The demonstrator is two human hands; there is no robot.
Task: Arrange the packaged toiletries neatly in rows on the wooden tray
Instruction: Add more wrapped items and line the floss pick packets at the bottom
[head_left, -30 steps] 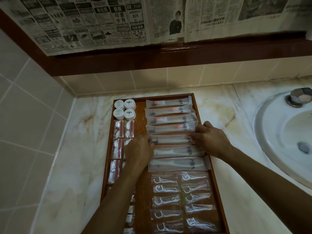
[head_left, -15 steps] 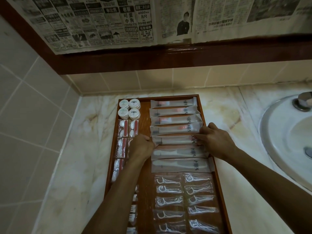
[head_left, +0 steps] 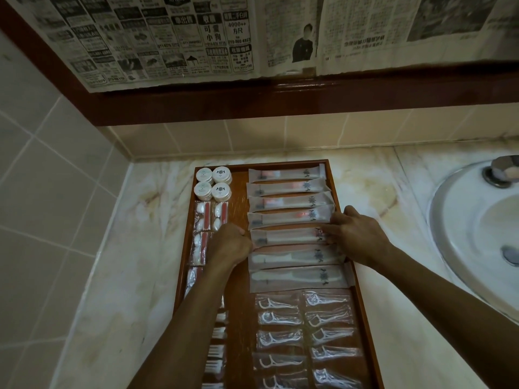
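Fingers of our left hand [head_left: 230,245] and right hand [head_left: 355,234] pinch opposite ends of the fifth toothbrush packet [head_left: 286,236], which lies mid-row on the wooden tray [head_left: 238,290] on the bench [head_left: 118,276].

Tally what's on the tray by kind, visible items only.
On the wooden tray:
Long toothbrush-style packets: 7
Round white containers: 4
Floss pick packets: 10 in view, frame cuts the row
Left-column small packets: uncountable, left hand and arm cover some
Total countable: 21
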